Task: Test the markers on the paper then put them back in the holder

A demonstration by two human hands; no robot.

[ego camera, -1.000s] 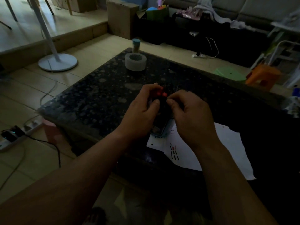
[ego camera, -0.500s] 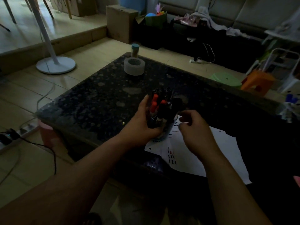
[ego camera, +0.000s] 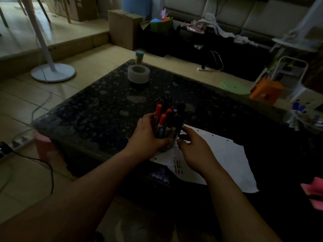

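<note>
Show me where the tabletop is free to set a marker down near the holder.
Free: the dark tabletop between the tape roll and the marker holder, and the stretch left of the holder toward the near corner. The right half of the paper is also bare. Crowded: around the holder, where the left hand grips it and the right hand lies close.

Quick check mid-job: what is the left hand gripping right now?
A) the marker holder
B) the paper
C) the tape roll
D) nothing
A: the left hand has its fingers curled round the marker holder at the edge of the paper; the tape roll sits apart near the far corner.
</note>
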